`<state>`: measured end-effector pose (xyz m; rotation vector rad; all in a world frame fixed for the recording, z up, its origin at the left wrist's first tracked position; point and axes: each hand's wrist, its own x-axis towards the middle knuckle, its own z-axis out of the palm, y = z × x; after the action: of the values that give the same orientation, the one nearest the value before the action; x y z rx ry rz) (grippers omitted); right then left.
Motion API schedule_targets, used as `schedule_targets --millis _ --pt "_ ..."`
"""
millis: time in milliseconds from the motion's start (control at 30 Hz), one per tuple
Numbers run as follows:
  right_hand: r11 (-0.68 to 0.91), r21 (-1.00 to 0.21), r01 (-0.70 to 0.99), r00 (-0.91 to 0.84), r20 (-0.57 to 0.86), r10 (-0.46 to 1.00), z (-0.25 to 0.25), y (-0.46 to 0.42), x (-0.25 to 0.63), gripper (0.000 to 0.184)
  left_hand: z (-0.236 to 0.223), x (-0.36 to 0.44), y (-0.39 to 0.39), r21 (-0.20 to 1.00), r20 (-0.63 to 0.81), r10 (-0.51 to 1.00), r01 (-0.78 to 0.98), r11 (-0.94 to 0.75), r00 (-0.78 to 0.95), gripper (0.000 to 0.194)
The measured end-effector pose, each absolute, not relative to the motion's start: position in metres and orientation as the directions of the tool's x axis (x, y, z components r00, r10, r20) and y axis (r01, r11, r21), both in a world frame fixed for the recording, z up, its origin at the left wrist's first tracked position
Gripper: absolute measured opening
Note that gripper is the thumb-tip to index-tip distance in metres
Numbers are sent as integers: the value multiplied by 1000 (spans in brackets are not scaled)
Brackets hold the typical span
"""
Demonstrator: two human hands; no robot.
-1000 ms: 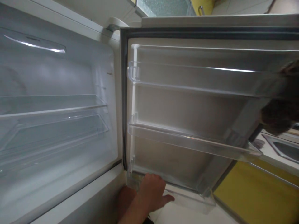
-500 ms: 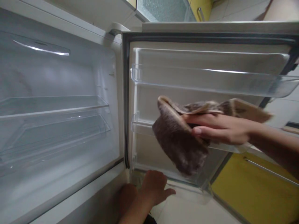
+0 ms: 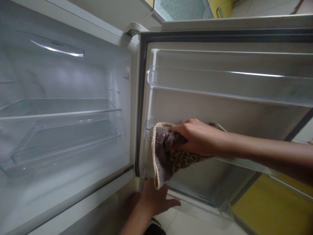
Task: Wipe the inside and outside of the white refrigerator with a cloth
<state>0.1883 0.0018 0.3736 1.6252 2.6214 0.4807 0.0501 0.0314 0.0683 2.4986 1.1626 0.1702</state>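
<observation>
An open fridge shows its white inner door (image 3: 195,107) with clear plastic door racks. My right hand (image 3: 195,137) is closed on a brown patterned towel (image 3: 166,156) and presses it against the left end of the middle door rack (image 3: 234,161). My left hand (image 3: 156,199) rests at the door's bottom edge by the lowest rack (image 3: 202,202), fingers curled on it, thumb out to the right. The towel hangs down over part of my left hand.
The fridge cavity (image 3: 61,107) on the left has a clear glass shelf (image 3: 58,107) and a clear drawer (image 3: 66,143) under it. The top door rack (image 3: 230,85) holds nothing. A yellow cabinet front (image 3: 274,209) lies at the lower right, pale floor below.
My right hand has brought the towel from the right edge of view down and left onto the middle door rack. My left hand has stayed at the door's bottom.
</observation>
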Motion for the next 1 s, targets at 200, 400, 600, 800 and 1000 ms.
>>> schedule_targets --millis 200,400,600,800,1000 --pt "463 291 837 -512 118 851 378 43 127 46 86 56 27 275 -38 741 720 -637 670 93" --pt "405 538 739 -588 222 778 353 9 157 33 78 56 24 259 19 762 733 -629 647 96" --pt "223 840 494 -839 394 376 322 -35 225 30 75 58 21 253 47 765 734 -631 642 86" --pt "236 911 339 -936 302 180 282 -62 287 32 75 54 21 259 31 736 706 -660 676 79" --pt "251 827 503 -857 440 269 213 -40 290 40 70 55 22 262 65 721 685 -680 690 76"
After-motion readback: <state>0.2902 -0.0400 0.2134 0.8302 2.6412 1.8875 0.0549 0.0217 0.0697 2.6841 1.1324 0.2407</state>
